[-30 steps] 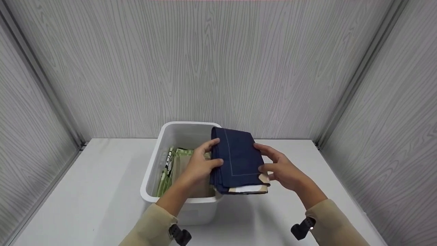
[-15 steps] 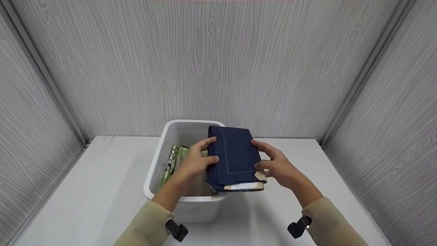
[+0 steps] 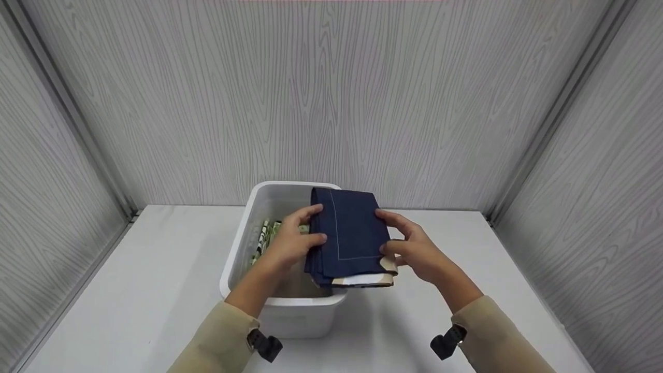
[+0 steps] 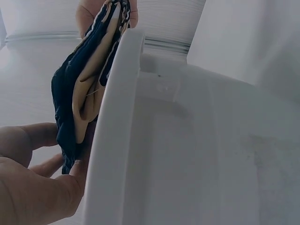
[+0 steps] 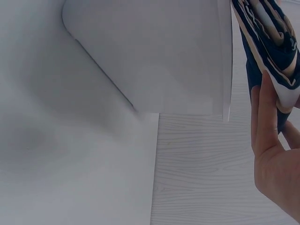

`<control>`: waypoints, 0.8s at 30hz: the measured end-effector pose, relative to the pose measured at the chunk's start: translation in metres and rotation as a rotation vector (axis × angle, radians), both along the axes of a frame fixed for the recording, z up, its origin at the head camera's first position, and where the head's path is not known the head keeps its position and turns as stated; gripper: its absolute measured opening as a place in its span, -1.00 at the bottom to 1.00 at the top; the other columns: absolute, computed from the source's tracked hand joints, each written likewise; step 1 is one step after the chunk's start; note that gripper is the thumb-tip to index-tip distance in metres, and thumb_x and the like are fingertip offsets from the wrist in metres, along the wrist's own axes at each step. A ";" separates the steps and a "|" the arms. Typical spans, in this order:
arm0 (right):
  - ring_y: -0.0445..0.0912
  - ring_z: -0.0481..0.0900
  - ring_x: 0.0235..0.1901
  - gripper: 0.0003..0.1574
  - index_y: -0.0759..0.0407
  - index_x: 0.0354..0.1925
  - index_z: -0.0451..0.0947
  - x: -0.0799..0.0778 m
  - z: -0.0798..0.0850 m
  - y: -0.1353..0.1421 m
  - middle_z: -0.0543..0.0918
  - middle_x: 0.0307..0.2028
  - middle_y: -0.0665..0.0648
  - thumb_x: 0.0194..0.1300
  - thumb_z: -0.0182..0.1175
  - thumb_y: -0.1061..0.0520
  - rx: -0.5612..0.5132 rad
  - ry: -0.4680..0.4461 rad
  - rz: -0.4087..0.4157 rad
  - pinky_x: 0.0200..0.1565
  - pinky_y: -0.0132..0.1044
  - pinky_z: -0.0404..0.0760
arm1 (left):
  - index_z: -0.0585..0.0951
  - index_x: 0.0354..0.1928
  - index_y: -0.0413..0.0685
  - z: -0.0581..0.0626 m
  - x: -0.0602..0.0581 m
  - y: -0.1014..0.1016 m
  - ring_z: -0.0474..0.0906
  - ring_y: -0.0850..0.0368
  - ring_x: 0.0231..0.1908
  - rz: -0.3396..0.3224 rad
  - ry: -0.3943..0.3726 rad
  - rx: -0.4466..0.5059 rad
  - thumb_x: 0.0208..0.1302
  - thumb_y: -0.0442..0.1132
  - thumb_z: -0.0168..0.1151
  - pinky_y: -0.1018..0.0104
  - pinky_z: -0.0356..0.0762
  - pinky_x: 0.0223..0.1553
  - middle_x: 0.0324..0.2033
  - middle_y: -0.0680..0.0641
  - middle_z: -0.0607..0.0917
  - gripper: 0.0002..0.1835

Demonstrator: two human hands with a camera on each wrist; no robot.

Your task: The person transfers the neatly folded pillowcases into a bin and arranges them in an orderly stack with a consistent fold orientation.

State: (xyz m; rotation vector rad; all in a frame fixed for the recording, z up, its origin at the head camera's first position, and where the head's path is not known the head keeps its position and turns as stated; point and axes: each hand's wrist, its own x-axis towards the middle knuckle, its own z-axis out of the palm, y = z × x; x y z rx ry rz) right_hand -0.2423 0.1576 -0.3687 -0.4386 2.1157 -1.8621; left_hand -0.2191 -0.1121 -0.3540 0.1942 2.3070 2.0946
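Note:
A folded navy cloth (image 3: 355, 228) with tan and white on its inner layers is held between both hands over the right side of a white plastic bin (image 3: 295, 317). My left hand (image 3: 291, 242) pinches its left edge, thumb on top and fingers beneath. On the opposite edge, my right hand (image 3: 417, 249) pinches it near the tan corner. Both wrist views show the stacked folds of the cloth (image 4: 70, 93) beside the bin's rim (image 4: 112, 126). Inside the bin, folded green patterned cloths (image 3: 267, 235) stand at the left, partly hidden by my left arm.
The bin stands on a white table (image 3: 171, 269) toward the back. Grey wood-grain panels (image 3: 331, 93) enclose the table at the back and on both sides. A small black device is strapped to each sleeve.
Both hands and the navy cloth have shifted slightly left, further over the bin. The grip on the cloth looks the same. The head view has moved a little.

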 end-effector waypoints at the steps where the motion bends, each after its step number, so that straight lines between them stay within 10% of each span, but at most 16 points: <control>1: 0.13 0.53 0.14 0.02 -0.04 0.50 0.18 0.000 0.000 -0.001 0.18 0.44 0.11 0.11 0.17 0.40 -0.002 -0.001 0.002 -0.11 0.01 0.71 | 0.40 0.40 -0.17 0.000 0.000 -0.001 0.59 -0.12 -0.03 0.000 0.005 -0.004 0.16 -0.61 0.18 0.07 0.67 -0.05 0.19 -0.36 0.45 -0.29; 24: 0.08 0.61 -0.02 0.03 -0.10 0.47 0.26 0.000 0.005 -0.027 0.22 0.41 0.10 0.04 0.16 0.42 0.051 0.039 -0.053 -0.34 -0.16 0.68 | 0.35 0.43 -0.21 -0.001 -0.001 -0.013 0.58 -0.13 0.03 0.036 0.029 -0.124 0.14 -0.61 0.19 0.04 0.64 0.01 0.29 -0.33 0.41 -0.26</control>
